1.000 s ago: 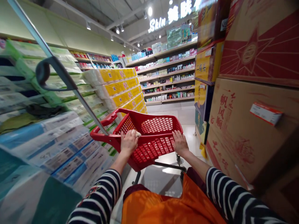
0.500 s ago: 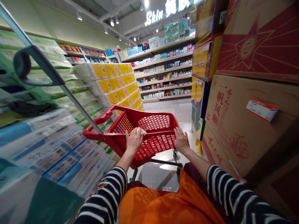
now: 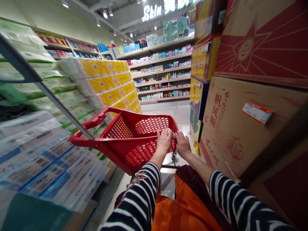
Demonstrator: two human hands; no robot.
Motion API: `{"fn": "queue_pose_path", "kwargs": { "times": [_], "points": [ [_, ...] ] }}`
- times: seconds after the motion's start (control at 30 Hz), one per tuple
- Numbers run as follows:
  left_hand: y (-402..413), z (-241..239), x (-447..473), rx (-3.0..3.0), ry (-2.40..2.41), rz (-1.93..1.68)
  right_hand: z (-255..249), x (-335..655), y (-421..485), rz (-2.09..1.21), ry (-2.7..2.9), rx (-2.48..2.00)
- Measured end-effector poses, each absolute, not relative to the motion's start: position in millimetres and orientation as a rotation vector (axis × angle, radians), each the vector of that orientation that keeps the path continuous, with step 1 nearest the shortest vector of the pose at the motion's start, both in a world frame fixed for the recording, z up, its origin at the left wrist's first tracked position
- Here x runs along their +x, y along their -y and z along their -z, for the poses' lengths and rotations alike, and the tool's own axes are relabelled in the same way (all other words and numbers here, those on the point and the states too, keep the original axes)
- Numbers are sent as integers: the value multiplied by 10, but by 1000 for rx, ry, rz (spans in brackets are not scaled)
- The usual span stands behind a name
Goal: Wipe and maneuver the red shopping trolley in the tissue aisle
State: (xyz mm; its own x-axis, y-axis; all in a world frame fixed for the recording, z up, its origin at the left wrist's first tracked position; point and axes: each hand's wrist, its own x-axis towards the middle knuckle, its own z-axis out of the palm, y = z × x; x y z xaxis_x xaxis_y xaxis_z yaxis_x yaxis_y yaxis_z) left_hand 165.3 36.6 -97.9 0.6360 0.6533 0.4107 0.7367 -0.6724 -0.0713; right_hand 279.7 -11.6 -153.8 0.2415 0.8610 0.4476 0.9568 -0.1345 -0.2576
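A red plastic shopping cart [image 3: 141, 154] with latticed sides stands across the aisle in front of me. My left hand [image 3: 164, 141] is closed over its near rim, with a small white wad, cloth or tissue, showing at the fingers. Right beside it, my right hand [image 3: 183, 145] grips the rim near the cart's right corner, fingers bent over the edge. The two hands nearly touch, and part of the wad is hidden between them. The basket's visible inside shows only red lattice.
Yellow-and-white wrapped packs [image 3: 108, 81] are piled behind the cart. Blue-and-white packs [image 3: 45, 157] lie at the left, below a metal pole [image 3: 64, 110] with a grey handle. Tall cardboard cartons [image 3: 240, 128] line the right. Cosmetics shelves [image 3: 163, 70] stand ahead.
My left hand has slid right along the rim, carrying the white wad up to my right hand. The view has shifted, so cart and packs sit further left. My right hand stays at the corner.
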Motion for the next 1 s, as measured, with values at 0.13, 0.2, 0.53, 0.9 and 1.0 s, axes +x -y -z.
{"fn": "queue_pose_path", "kwargs": {
  "times": [0.13,0.2,0.53,0.9,1.0],
  "points": [
    [-453,976,1248,-2552,1184,562,1544,2764,148,252,1676,-1987],
    [-481,972,1040,-2501,1233,556,1526,2688,135,253,1701,-1931],
    [-350,1063,1419,-2582,1151,481,1427,2490,62,311,1684,-1829],
    [-447,993,935,-2473,1299,585,1410,2461,106,229,1760,-1834],
    [-401,1014,1101,-2518,1234,552,1400,2404,92,235,1771,-1807]
  ]
}}
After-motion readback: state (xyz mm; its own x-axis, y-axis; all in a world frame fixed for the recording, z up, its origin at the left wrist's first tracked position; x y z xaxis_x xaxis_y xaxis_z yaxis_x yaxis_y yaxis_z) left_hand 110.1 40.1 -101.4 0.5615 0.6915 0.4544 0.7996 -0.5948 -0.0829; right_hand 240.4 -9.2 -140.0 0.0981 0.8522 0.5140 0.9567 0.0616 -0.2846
